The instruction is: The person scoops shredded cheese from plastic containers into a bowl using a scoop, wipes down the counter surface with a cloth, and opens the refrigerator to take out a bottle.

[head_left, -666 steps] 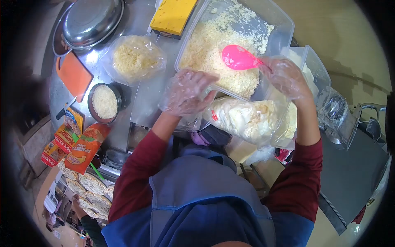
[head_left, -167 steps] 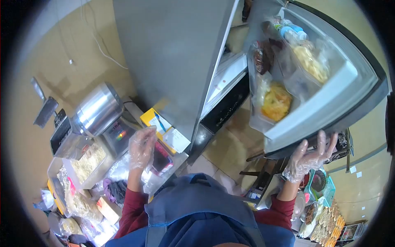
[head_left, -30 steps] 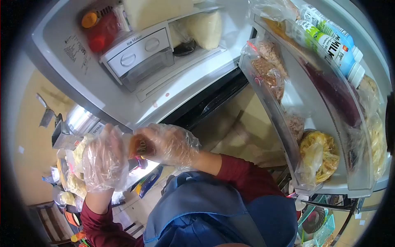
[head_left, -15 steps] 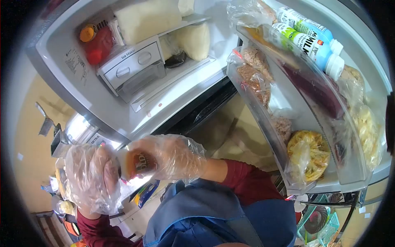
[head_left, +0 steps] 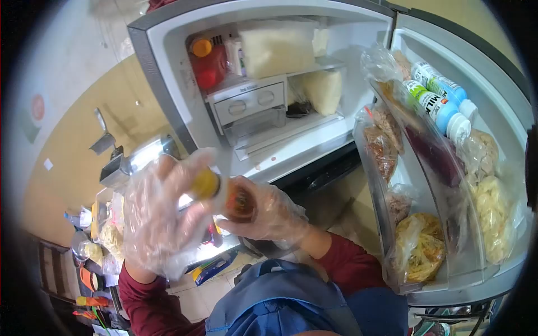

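Note:
A small bottle (head_left: 241,203) with a brown-red round label and a yellow cap (head_left: 205,183) lies sideways in my right hand (head_left: 272,215), whose gloved fingers are wrapped round it. My left hand (head_left: 159,210), also in a loose clear plastic glove, is beside the cap with its fingers spread; motion blurs it slightly. Whether its fingers touch the cap I cannot tell. Both hands are in front of the open freezer compartment (head_left: 291,147), below its left part.
The freezer door (head_left: 443,291) stands open at the right, its racks holding milk bottles (head_left: 440,109) and bagged food (head_left: 420,246). Inside are a white ice maker (head_left: 249,103), large white bags (head_left: 277,47) and a red container (head_left: 210,67). Metal scoops (head_left: 103,140) hang at the left.
My left hand has opened from around the bottle's cap end, and the yellow cap now shows. The view has swung, so the freezer appears further right.

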`<state>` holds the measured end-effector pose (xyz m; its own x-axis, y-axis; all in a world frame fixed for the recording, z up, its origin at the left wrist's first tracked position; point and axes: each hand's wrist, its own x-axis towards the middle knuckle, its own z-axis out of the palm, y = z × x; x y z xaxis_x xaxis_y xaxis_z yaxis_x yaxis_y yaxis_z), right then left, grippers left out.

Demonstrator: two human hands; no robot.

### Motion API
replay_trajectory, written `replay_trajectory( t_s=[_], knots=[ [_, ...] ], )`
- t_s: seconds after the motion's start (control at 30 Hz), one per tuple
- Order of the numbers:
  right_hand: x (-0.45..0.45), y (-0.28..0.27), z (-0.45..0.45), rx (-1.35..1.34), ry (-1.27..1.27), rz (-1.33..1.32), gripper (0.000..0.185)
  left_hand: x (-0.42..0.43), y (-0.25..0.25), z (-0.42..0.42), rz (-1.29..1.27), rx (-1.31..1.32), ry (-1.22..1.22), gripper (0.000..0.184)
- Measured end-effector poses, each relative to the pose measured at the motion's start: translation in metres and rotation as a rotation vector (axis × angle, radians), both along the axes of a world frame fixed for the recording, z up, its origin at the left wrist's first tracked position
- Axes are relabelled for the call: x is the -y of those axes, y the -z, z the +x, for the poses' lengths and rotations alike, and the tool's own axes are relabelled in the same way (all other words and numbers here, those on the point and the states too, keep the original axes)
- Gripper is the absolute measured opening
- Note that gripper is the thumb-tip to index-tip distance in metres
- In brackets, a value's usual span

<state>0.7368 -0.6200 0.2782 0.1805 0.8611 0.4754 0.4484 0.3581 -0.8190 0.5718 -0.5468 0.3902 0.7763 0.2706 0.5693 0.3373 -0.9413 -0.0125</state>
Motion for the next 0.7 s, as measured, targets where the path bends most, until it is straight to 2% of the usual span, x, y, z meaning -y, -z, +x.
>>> replay_trajectory(
  t_s=[0.03, 0.1, 0.17, 0.23, 0.37, 0.43, 0.47, 0.53, 0.6, 0.67, 0.7],
  knots=[
    [0.001, -0.004, -0.001, -0.093, -0.094, -0.041, 0.050, 0.007, -0.006, -0.005, -0.035, 0.020, 0.084, 0.038],
    [0.005, -0.014, 0.000, -0.133, -0.133, -0.057, 0.054, 0.008, -0.004, -0.011, -0.088, 0.083, 0.102, 0.038],
    [0.005, -0.019, 0.003, 0.128, -0.107, 0.020, 0.054, 0.005, -0.002, -0.019, -0.151, 0.142, 0.116, 0.040],
    [0.007, -0.023, 0.006, 0.129, -0.168, -0.068, 0.055, -0.001, 0.000, -0.023, -0.196, 0.093, 0.254, 0.039],
    [0.003, -0.014, 0.011, 0.222, -0.231, -0.064, 0.056, -0.011, 0.011, -0.021, -0.193, -0.060, 0.254, 0.050],
    [0.005, -0.007, 0.014, 0.333, -0.102, 0.010, 0.055, -0.012, 0.012, -0.016, -0.214, -0.062, 0.248, 0.051],
    [0.004, -0.001, 0.013, 0.328, -0.106, 0.006, 0.055, -0.013, 0.008, -0.014, -0.239, -0.092, 0.262, 0.044],
    [0.001, 0.008, 0.011, 0.220, 0.024, 0.171, 0.054, -0.011, 0.011, -0.010, -0.268, -0.123, 0.274, 0.042],
    [0.002, 0.010, 0.011, 0.243, 0.073, 0.185, 0.055, -0.006, 0.021, -0.003, -0.276, -0.001, 0.152, 0.053],
    [0.002, 0.010, 0.013, 0.273, 0.123, 0.202, 0.056, -0.005, 0.024, -0.002, -0.254, -0.005, 0.141, 0.050],
    [0.001, 0.010, 0.014, 0.304, 0.152, 0.230, 0.058, -0.004, 0.026, -0.002, -0.233, -0.009, 0.133, 0.055]
  ],
)
